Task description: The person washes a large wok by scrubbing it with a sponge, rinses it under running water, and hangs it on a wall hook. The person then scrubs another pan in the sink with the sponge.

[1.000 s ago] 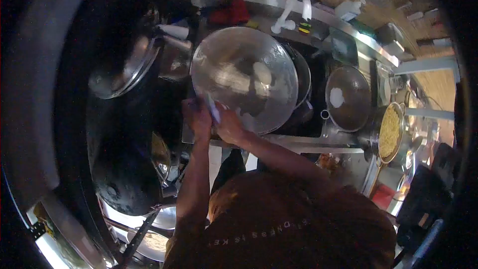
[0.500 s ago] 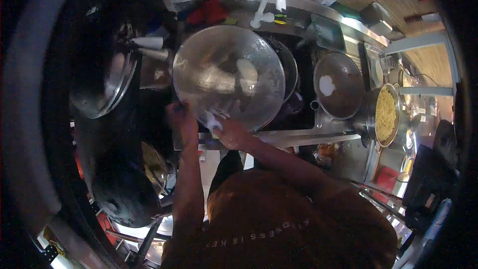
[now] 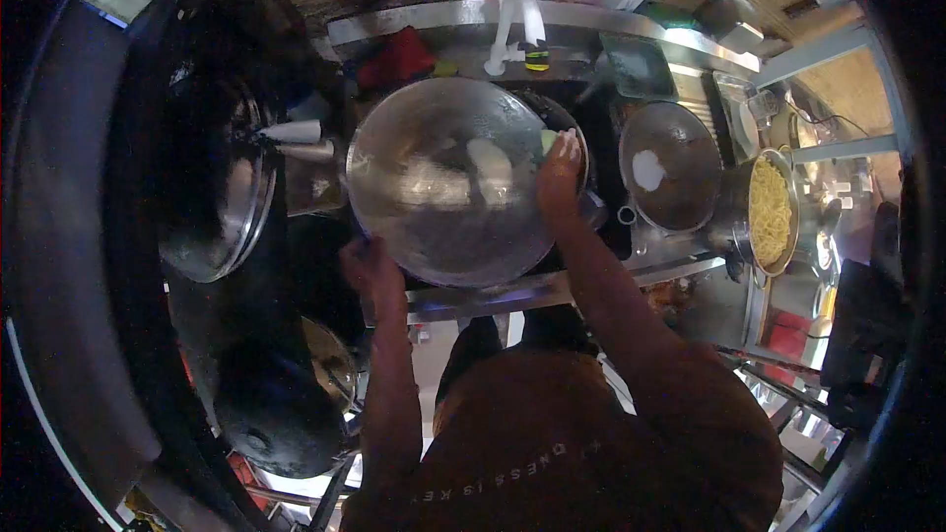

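Across the sink lies a wide metal bowl, with a smaller bowl apart on its right and a white tap beyond it. The left hand is clenched on the wide bowl's near-left rim; the right hand, streaked white, clasps a pale sponge at that bowl's right edge, toward the far side.
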Action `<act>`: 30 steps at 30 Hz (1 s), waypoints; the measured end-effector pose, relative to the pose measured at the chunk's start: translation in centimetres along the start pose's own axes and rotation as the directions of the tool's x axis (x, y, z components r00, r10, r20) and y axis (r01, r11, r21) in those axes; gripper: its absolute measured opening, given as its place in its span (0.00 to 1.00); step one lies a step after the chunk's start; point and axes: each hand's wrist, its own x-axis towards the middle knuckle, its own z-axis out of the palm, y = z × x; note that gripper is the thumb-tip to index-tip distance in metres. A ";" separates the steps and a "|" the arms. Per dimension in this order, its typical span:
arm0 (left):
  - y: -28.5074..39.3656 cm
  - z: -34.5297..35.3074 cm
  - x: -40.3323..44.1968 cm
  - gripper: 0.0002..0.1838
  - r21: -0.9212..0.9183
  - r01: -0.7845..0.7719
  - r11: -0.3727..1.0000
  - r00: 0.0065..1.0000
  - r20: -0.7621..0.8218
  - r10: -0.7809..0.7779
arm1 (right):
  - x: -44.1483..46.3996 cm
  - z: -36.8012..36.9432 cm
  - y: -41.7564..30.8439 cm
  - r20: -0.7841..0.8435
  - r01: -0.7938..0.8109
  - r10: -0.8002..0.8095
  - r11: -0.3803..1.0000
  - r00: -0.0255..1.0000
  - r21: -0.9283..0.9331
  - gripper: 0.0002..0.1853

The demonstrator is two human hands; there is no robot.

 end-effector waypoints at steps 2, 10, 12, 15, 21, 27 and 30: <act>0.8 0.0 0.0 0.22 0.172 -0.025 0.985 0.999 -0.037 0.031 | 1.2 1.5 -1.1 0.010 -0.124 0.124 0.980 0.992 0.154 0.27; 0.2 -1.1 -1.4 0.18 0.147 -0.074 0.986 0.994 0.091 0.061 | 7.9 4.9 -6.9 -0.019 -0.105 0.169 0.693 0.985 0.713 0.26; 0.2 -1.2 -1.8 0.17 0.243 -0.093 0.966 0.994 0.081 0.076 | 8.9 5.0 -9.5 -0.073 -0.029 0.109 0.724 0.991 0.689 0.24; 0.1 -1.3 -2.5 0.16 0.218 -0.104 0.970 0.994 0.057 0.094 | 10.5 5.2 -13.5 -0.165 0.062 0.099 0.649 0.981 0.758 0.23; 2.5 -0.7 -3.8 0.15 -0.212 -0.028 0.977 0.999 -0.030 0.022 | 11.7 0.1 -19.7 0.167 -0.168 0.069 0.011 0.983 0.986 0.23; 3.7 -0.8 -4.3 0.14 -0.087 -0.055 0.995 0.998 -0.045 0.051 | 5.9 -3.6 -25.8 -0.246 0.273 -0.316 0.044 0.916 0.961 0.30; 2.0 -0.6 -3.9 0.12 -0.114 -0.130 0.985 0.987 -0.108 0.117 | 1.4 -11.3 -23.2 -0.313 0.254 -0.259 -0.239 0.914 0.937 0.25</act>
